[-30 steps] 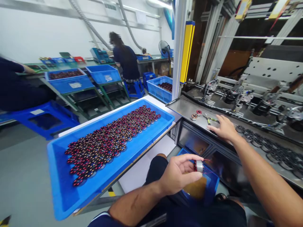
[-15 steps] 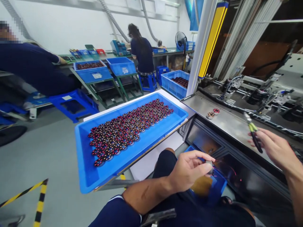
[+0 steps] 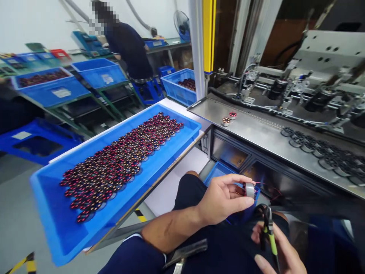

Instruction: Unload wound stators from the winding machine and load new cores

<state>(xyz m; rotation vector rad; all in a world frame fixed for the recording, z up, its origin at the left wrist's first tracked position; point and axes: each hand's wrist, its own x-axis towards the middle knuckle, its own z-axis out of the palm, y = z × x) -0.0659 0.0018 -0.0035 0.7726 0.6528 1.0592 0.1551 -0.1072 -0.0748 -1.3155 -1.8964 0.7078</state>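
Observation:
My left hand (image 3: pixel 215 199) pinches a small round motor stator (image 3: pixel 250 190) between thumb and fingers, held above my lap. Its side is silvery, and thin red wires trail off to the right. Just below it, my right hand (image 3: pixel 286 251) grips a pair of cutting pliers (image 3: pixel 270 228) with green and black handles, jaws pointing up. A dark ring-shaped thing (image 3: pixel 260 209) shows beside the jaws; whether they touch it I cannot tell.
A blue tray (image 3: pixel 45 213) packed with red-and-black stators stands at left. Two stators (image 3: pixel 226 121) lie on the metal ledge (image 3: pixel 256 133), with several black rings (image 3: pixel 319 146) farther right. Behind the ledge is machinery (image 3: pixel 308 87). A co-worker (image 3: pixel 128 49) sits at the back bench.
My right hand has come down and left with the pliers, from over the ledge to beside the stator. The view has turned right. My left hand still holds the stator.

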